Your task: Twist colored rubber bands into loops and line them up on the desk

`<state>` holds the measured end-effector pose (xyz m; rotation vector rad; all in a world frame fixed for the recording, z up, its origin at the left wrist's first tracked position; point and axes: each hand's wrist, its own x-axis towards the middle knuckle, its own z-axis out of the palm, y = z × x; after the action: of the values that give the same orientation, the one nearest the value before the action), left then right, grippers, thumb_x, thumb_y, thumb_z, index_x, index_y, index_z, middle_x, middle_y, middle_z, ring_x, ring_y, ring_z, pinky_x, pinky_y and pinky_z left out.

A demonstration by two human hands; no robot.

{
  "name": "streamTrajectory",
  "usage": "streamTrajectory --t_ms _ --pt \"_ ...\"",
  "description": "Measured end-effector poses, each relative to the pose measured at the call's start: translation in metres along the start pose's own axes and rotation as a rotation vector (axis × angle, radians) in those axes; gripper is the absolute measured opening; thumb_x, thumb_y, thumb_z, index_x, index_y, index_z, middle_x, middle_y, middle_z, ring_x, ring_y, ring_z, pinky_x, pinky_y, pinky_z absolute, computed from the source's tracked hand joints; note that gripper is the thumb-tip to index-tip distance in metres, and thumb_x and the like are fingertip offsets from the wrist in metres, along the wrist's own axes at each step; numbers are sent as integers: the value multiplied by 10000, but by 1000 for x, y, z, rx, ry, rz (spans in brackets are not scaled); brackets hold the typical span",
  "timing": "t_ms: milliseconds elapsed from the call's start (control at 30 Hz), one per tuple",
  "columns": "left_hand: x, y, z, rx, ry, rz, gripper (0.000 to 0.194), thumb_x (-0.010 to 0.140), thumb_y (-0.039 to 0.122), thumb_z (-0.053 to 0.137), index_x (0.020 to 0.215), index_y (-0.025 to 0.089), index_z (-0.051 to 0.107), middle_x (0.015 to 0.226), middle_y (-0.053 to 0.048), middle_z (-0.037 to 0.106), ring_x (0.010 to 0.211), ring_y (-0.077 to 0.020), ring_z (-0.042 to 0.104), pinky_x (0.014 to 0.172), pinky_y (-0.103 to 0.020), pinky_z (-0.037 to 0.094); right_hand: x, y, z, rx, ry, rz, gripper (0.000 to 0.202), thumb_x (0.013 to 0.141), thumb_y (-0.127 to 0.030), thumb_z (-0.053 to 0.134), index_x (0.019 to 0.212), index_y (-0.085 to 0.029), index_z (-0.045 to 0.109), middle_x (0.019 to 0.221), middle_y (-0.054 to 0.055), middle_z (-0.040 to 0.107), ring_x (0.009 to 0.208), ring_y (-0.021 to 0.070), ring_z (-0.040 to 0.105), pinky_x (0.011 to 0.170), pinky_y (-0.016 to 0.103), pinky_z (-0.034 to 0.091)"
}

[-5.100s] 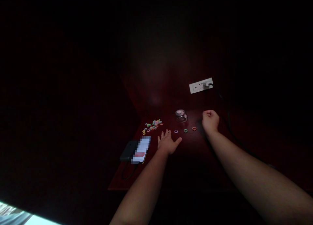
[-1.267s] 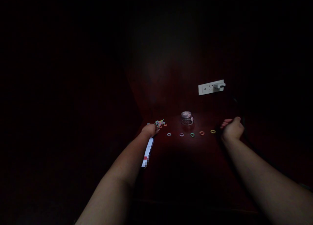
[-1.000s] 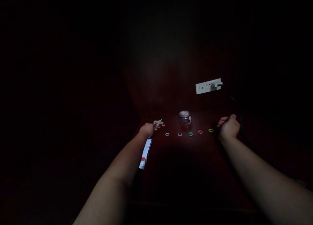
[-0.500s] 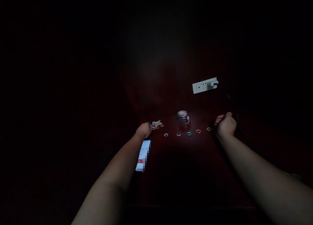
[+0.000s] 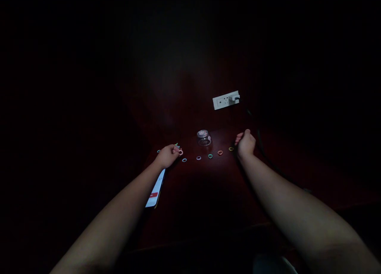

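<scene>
The left hand (image 5: 168, 155) pinches a pink band (image 5: 181, 153) near the left end of the worktop (image 5: 190, 202), its round opening facing the camera. The right hand (image 5: 246, 143) has curled fingers beside a yellow band (image 5: 231, 150); I cannot tell whether it is fully closed. From blue band (image 5: 184, 161) to yellow, five bands run roughly parallel to the front edge, a broad shadowed stretch between. A clear jar (image 5: 204, 138) stands behind them, near the back edge; the phone's (image 5: 156, 190) long axis slants front-left to back-right.

Bare forearms (image 5: 119, 210), bare hands (image 5: 246, 145)
</scene>
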<state>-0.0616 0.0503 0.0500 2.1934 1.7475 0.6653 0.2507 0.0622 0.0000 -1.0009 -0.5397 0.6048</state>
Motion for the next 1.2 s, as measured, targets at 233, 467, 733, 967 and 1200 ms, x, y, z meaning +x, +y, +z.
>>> streamTrajectory --t_ms 233,467,733,967,1200 --pt "-44 54 34 -357 -64 53 191 756 263 459 841 135 574 760 -45 660 648 -121 591 578 -217 443 -39 -14 3 -137 -407 -60 291 806 -337 459 564 -176 472 409 -51 447 360 64 406 375 173 316" --pt "-96 64 72 -581 1 -94 162 752 235 477 826 129 575 746 -59 668 623 -114 600 567 -217 450 -107 -14 2 -345 -1172 3 320 815 -406 431 610 -174 509 426 -51 478 347 69 391 375 180 285" --pt "-116 68 77 -677 111 -45 139 761 230 502 802 127 585 734 -61 667 648 -122 609 633 -243 481 -133 -18 -13 -383 -1293 -43 261 737 -391 559 679 -138 587 515 -11 564 436 73 441 433 176 311" --pt "-112 61 83 -786 122 41 138 742 228 534 801 117 588 724 -58 659 651 -121 603 625 -234 462 -131 -17 -15 -444 -1271 -30 231 745 -361 532 688 -138 554 491 -32 520 392 57 379 392 175 255" --pt "-109 56 88 -847 123 63 107 706 209 566 753 118 597 695 -49 648 627 -111 586 605 -221 439 -127 -12 -16 -442 -1301 -29 267 792 -382 434 661 -162 508 512 -27 531 393 66 394 397 186 280"
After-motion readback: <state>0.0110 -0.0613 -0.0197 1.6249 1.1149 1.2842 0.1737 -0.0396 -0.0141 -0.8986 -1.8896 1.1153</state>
